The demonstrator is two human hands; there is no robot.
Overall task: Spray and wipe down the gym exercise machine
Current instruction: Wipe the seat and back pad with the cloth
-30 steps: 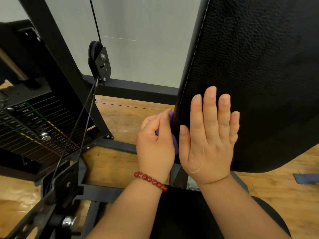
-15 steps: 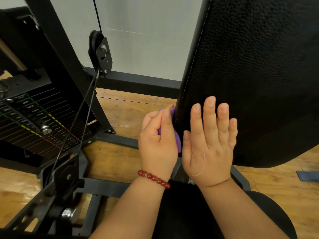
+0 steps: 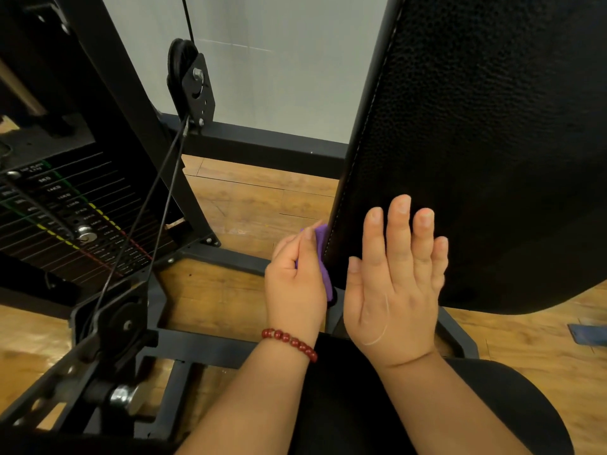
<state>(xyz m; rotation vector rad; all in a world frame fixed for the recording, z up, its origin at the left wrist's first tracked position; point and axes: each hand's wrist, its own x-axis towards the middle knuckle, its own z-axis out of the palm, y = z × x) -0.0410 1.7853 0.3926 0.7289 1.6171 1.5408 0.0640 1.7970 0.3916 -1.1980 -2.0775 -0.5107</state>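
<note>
mid-wipe: left hand (image 3: 295, 290) is pinching purple cloth (image 3: 321, 254) in curled fingers along back pad (image 3: 476, 142) edge, right hand (image 3: 391, 290) bracing with straight fingers; frame (image 3: 210, 348) probably remaining

Purple cloth (image 3: 322, 244) bunched against the left edge of the upright black textured backrest pad (image 3: 476, 159).

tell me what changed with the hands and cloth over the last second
Both hands slid slightly down the back pad: the left hand taking the purple cloth along its stitched edge, the right hand flat on its face. The hold on the cloth is unchanged; nothing was let go.
</note>
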